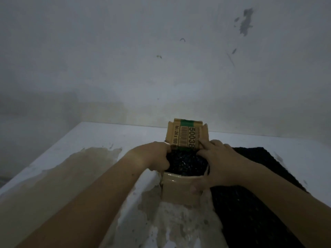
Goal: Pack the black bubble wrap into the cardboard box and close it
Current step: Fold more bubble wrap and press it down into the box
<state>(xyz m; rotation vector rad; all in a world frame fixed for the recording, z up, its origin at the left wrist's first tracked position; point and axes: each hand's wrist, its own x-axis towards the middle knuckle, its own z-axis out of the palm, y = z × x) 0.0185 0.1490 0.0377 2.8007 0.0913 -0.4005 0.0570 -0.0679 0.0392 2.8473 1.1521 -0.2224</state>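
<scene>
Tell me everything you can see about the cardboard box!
The cardboard box is small, brown and open, standing on the stained white table. Its lid flap stands up at the back, printed with a barcode, a green stripe and the digits 5003. It is filled to the rim with black bubble wrap. The left hand grips its left side; the right hand holds its right side, fingers on the flap, thumb on the front wall.

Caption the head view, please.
Left hand and right hand hold the open box, stuffed with bubble wrap, on a table.
</scene>
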